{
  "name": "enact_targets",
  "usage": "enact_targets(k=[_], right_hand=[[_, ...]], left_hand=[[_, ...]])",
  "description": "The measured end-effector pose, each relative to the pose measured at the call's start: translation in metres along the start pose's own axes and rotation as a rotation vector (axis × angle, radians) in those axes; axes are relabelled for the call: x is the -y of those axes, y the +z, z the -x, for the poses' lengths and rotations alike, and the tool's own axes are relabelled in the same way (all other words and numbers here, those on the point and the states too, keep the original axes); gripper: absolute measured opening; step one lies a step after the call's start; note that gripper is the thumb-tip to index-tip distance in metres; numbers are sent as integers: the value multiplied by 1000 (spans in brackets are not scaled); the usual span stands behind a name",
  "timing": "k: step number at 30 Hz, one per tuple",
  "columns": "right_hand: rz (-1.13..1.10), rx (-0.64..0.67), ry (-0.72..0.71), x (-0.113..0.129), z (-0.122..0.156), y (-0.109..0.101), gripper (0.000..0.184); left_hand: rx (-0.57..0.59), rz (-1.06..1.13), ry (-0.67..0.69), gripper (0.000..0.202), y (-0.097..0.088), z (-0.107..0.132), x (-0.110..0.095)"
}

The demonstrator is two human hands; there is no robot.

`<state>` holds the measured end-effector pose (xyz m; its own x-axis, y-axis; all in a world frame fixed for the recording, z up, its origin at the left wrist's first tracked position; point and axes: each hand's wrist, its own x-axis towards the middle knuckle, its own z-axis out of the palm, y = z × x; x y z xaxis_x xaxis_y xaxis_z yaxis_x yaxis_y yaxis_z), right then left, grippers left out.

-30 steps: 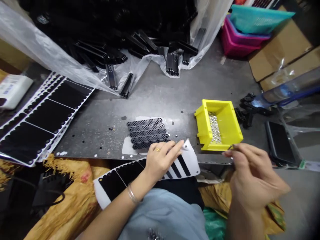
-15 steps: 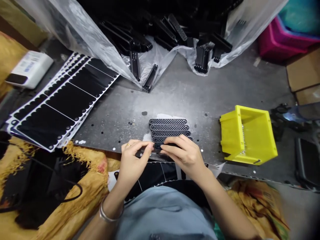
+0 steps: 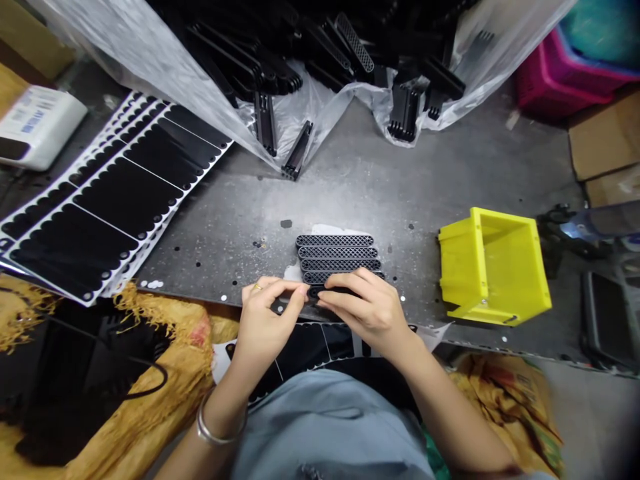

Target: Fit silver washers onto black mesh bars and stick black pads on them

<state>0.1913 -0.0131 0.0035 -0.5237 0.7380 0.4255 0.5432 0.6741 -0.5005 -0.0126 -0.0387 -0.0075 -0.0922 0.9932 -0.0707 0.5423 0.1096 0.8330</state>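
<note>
Several black plastic strips (image 3: 337,253) with rounded ends and a lattice pattern lie side by side at the table's front edge. The nearest black strip (image 3: 314,292) shows a smooth dark end between my hands; its rest is under my right fingers. My left hand (image 3: 270,317), with a ring, has thumb and forefinger pinched together at that end; what is in the pinch is too small to tell. My right hand (image 3: 374,310) is closed with its fingertips on the same strip. A printed black sheet (image 3: 303,353) lies below the table edge, over my lap.
Sheets of black stickers (image 3: 133,193) are stacked at left, near a white box-shaped device (image 3: 45,130). A plastic bag (image 3: 340,110) of black parts (image 3: 405,113) spreads across the back. At right stand a yellow bin (image 3: 460,267), a dark phone-like object (image 3: 613,317) and a pink crate (image 3: 545,83).
The view has shifted slightly, so the surroundings sit a little differently. My hands stay at the nearest strip, with the right fingertips moved very slightly left.
</note>
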Motion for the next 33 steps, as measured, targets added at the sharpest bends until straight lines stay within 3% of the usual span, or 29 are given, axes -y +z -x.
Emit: enact_targets(k=[6,11,13,16,19,21,23,27,29,33], right_hand=[[64,78,-4,4,4,-13,15],[-156,68,340,-7,27,-46,19],[-236,27,404,-14,32,-52,15],[-279,-3,369,-24,31,-49,13],[-284,47,288,-29,27,-45,14],[-173,32,237,-27,28,-48,17],[27,-89,237,-21,38,-58,24],[215,-382,424,-6,80,-94,44],[152,-334,465,-2,101,-106,45],[-46,20,443,-2,118,-104,43]], left_hand=[[-1,-32,-9,19,3,-1,-5],[35,-36,-6,22,1,-3,-3],[55,-34,-7,23,-1,-5,-1],[62,-44,-5,23,-3,-7,2],[59,-72,20,23,-2,-5,2],[-7,-114,79,21,0,-1,1],[-124,-180,212,13,4,4,2],[-187,-372,529,21,12,8,15],[-219,-431,617,20,13,6,22],[-239,-430,709,17,9,5,11]])
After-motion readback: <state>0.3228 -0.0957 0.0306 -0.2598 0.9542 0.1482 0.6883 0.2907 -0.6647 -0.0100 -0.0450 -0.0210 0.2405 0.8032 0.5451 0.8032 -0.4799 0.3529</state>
